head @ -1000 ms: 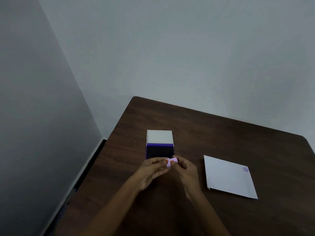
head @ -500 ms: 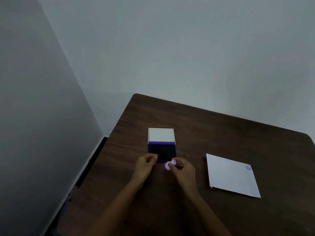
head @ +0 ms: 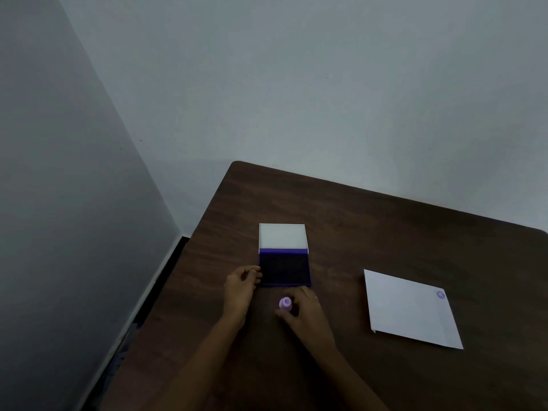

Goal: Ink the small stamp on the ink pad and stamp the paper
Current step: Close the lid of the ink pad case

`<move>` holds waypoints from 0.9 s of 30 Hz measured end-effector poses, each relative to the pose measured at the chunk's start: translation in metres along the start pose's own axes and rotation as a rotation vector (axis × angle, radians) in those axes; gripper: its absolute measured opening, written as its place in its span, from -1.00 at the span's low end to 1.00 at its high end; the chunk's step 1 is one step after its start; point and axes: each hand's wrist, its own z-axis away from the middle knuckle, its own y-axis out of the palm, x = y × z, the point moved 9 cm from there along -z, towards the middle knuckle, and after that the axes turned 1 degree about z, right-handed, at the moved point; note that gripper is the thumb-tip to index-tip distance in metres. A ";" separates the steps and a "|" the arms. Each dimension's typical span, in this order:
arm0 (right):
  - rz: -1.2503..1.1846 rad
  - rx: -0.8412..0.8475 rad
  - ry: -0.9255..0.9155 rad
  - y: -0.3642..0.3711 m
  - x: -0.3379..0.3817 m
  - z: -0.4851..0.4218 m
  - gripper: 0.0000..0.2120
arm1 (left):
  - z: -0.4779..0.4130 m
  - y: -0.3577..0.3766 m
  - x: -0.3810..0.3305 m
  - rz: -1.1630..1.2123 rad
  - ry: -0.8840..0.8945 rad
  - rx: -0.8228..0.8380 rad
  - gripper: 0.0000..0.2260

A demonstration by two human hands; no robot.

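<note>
The ink pad [head: 284,269] lies open on the dark wooden table [head: 385,226], its dark purple pad facing up and its white lid [head: 281,236] folded back. My left hand [head: 241,284] rests against the pad's left edge, fingers curled on its rim. My right hand [head: 305,310] holds the small lilac round stamp [head: 285,303] just in front of the pad, near the table surface. The white paper [head: 409,310] lies to the right, with one purple stamp mark [head: 441,295] in its far right corner.
Grey walls meet in a corner behind and to the left of the table. The table's left edge runs close to the left wall, with a dark gap down to the floor [head: 166,271].
My hands have parted. The left hand went to the pad's left edge, and the right hand drew the stamp down toward me, away from the pad.
</note>
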 end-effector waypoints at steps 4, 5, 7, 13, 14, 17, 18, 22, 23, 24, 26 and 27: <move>-0.255 -0.158 0.084 -0.028 -0.005 0.000 -0.71 | -0.002 -0.011 -0.001 0.020 0.002 -0.101 -0.84; -0.328 -0.215 0.103 -0.039 -0.008 -0.008 -0.80 | -0.006 -0.013 -0.005 0.016 0.015 -0.133 -0.84; -0.432 -0.291 0.167 -0.057 -0.014 -0.027 -0.82 | -0.014 -0.010 -0.017 -0.002 0.036 -0.173 -0.82; -0.400 -0.264 0.325 -0.066 -0.026 -0.085 -0.59 | -0.046 0.012 -0.039 -0.064 0.033 -0.112 -0.69; -0.399 -0.253 0.318 -0.064 -0.024 -0.091 -0.58 | -0.050 0.017 -0.043 -0.071 0.045 -0.097 -0.69; -0.404 -0.219 0.277 -0.057 -0.015 -0.106 -0.58 | -0.059 0.027 -0.053 -0.098 0.068 -0.055 -0.70; -0.399 -0.209 0.275 -0.053 -0.012 -0.110 -0.58 | -0.062 0.030 -0.055 -0.105 0.065 -0.044 -0.69; -0.400 -0.219 0.326 -0.043 -0.013 -0.117 -0.58 | -0.068 0.035 -0.058 -0.108 0.032 -0.045 -0.63; -0.428 -0.225 0.340 -0.044 -0.014 -0.118 -0.58 | -0.069 0.035 -0.059 -0.087 0.020 -0.046 -0.63; -0.465 -0.231 0.351 -0.047 -0.014 -0.118 -0.59 | -0.069 0.034 -0.059 -0.060 0.011 -0.046 -0.63; -0.531 -0.242 0.350 -0.056 -0.014 -0.118 -0.61 | -0.068 0.031 -0.063 -0.013 0.020 -0.041 -0.64; -0.552 -0.248 0.341 -0.061 -0.015 -0.118 -0.63 | -0.068 0.028 -0.065 0.001 0.036 -0.045 -0.66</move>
